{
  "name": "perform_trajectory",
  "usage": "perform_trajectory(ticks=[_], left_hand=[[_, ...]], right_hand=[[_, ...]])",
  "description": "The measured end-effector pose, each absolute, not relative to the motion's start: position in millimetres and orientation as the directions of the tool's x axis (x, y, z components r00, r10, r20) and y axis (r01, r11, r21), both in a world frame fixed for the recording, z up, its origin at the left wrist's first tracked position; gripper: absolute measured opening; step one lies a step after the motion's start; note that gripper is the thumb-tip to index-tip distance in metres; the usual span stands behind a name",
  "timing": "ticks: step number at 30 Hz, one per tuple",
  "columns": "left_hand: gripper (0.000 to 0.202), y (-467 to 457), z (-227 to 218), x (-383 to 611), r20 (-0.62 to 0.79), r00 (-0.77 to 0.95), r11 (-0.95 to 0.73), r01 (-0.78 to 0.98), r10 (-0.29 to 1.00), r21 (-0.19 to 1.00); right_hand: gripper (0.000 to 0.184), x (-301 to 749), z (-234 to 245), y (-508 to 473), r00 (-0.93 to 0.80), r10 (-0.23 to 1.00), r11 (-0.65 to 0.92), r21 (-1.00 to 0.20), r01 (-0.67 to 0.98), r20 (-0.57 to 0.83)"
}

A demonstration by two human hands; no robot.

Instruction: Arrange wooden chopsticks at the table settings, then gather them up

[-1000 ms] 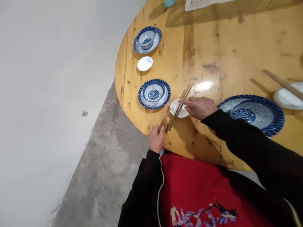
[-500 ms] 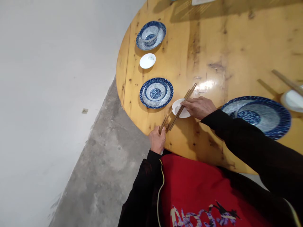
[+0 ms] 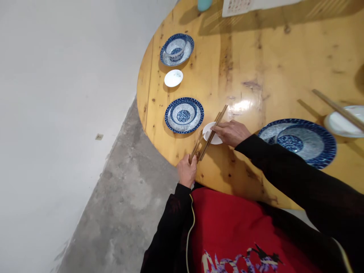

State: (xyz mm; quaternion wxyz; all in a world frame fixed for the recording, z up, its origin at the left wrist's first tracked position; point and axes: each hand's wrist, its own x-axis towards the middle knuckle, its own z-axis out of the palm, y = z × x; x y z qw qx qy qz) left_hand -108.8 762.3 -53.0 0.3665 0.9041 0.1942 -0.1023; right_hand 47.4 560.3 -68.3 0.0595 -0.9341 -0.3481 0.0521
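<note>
My left hand (image 3: 187,171) is closed on the near ends of a bundle of wooden chopsticks (image 3: 211,132) at the edge of the round wooden table (image 3: 256,68). The sticks slant up and away across a small white dish (image 3: 210,133). My right hand (image 3: 231,133) lies beside that dish, its fingertips pinching a chopstick over the dish. A blue-patterned bowl on its plate (image 3: 184,115) stands just left of the dish.
A second blue bowl on a plate (image 3: 176,49) and a small white dish (image 3: 173,78) stand farther off. At the right are a large blue plate with a bowl (image 3: 298,141), a white dish (image 3: 342,122) and a chopstick pair (image 3: 337,109). Concrete floor and white wall lie left.
Both hands keep their hold on the chopsticks at the white dish. The view has shifted a little; nothing on the table has visibly moved.
</note>
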Motion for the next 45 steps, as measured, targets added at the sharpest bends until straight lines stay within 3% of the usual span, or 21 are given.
perform_trajectory(ticks=[18,25,29,33,36,41,45], left_hand=[[0.031,761,-50,-110,-0.335,0.9,-0.691,0.431,0.279,0.58],[0.028,760,-49,-108,-0.333,0.898,-0.687,0.435,0.286,0.583],[0.028,761,-50,-109,-0.326,0.898,-0.677,0.437,0.294,0.593],[0.03,764,-48,-110,-0.322,0.899,-0.641,0.437,0.296,0.631],[0.033,767,-44,-114,-0.317,0.905,-0.597,0.425,0.283,0.68],[0.034,776,-35,-126,-0.361,0.888,-0.571,0.46,0.285,0.68],[0.035,787,-31,-136,-0.39,0.873,-0.572,0.486,0.292,0.661]], right_hand=[[0.038,48,-63,559,0.751,0.64,-0.768,-0.144,0.624,-0.162],[0.045,44,-58,556,0.774,0.621,-0.782,-0.155,0.603,-0.12],[0.048,30,-51,547,0.838,0.544,-0.83,-0.177,0.529,-0.047],[0.046,-4,-49,536,0.933,0.359,-0.897,-0.281,0.34,-0.015],[0.041,-35,-58,535,0.969,0.226,-0.88,-0.448,0.159,-0.1],[0.042,-68,-82,559,0.897,0.217,-0.566,-0.799,-0.205,-0.384],[0.047,-74,-86,586,0.853,0.199,-0.267,-0.864,-0.426,-0.482]])
